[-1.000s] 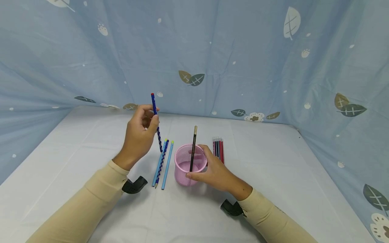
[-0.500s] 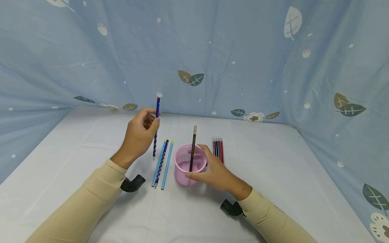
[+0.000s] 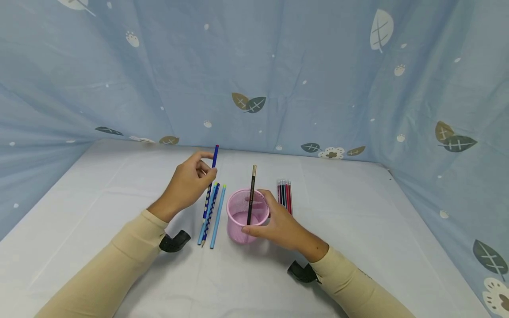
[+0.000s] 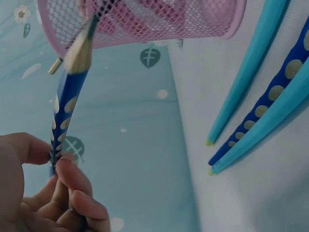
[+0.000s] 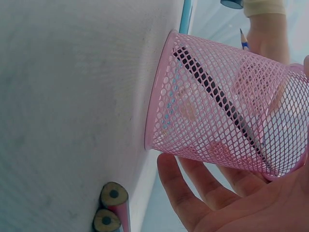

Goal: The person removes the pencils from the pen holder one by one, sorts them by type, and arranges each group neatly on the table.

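Note:
My left hand [image 3: 184, 185] pinches a dark blue spotted pencil [image 4: 71, 96] between thumb and fingers. Its sharpened tip points down in the head view, left of a pink mesh pencil cup [image 3: 237, 232]. The cup stands upright on the white tabletop, and my right hand [image 3: 284, 225] grips it from the right, thumb at the near side of the rim. A single black pencil with a gold end [image 3: 252, 190] leans inside. Below the left hand lie a light blue pencil [image 3: 218, 218], a second spotted blue pencil [image 3: 211, 214] and another light blue pencil [image 4: 263, 123].
A row of several red and black pencils [image 3: 285, 194] lies behind the right hand, partly covered by it. Blue leaf-print fabric [image 3: 254, 66] hangs along the back and sides of the white table [image 3: 358, 212].
The left hand has lowered a little and moved right with the spotted pencil, whose top now leans right instead of left. The right hand and the cup have stayed put.

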Demonstrator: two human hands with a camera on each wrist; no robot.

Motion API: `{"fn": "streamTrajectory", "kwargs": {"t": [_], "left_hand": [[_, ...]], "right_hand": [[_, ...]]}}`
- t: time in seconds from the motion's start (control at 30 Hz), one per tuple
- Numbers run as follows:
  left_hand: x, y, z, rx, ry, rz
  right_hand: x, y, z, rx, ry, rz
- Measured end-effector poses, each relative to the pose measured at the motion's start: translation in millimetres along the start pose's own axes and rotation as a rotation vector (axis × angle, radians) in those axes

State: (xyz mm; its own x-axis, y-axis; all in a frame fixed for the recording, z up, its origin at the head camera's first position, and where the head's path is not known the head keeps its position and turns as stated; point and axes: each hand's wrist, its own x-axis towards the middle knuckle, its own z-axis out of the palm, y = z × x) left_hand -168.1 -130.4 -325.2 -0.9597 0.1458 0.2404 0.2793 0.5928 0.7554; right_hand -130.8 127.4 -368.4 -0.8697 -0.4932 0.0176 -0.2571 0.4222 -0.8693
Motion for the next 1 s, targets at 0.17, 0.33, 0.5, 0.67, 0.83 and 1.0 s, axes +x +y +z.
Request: {"fn": "streamTrajectory", "kwargs": {"t": [0.17,0.33,0.5,0.67,0.83,1.0], "left_hand": [[0.6,-3.3,4.2,0.014,-0.043,0.0],[2.0,-7.0,4.9,0.038,-0.09,-0.037],[3.8,-11.0,6.0,0.09,-0.161,-0.088],[5.3,-15.6,6.6,0.115,-0.225,-0.121],[5.1,-22.3,5.6,0.116,-0.298,-0.157],[5.3,-29.4,4.8,0.129,-0.371,-0.177]], "right_hand": [[0.0,0.6,0.0,0.005,0.001,-0.012],[0.3,1.0,0.0,0.006,0.0,-0.016],[0.4,1.9,-0.1,0.004,-0.002,-0.018],[0.1,1.7,-0.1,0.002,-0.001,-0.013],[0.1,1.4,-0.4,0.006,-0.002,-0.014],[0.0,1.1,-0.8,0.004,-0.004,-0.011]]}}
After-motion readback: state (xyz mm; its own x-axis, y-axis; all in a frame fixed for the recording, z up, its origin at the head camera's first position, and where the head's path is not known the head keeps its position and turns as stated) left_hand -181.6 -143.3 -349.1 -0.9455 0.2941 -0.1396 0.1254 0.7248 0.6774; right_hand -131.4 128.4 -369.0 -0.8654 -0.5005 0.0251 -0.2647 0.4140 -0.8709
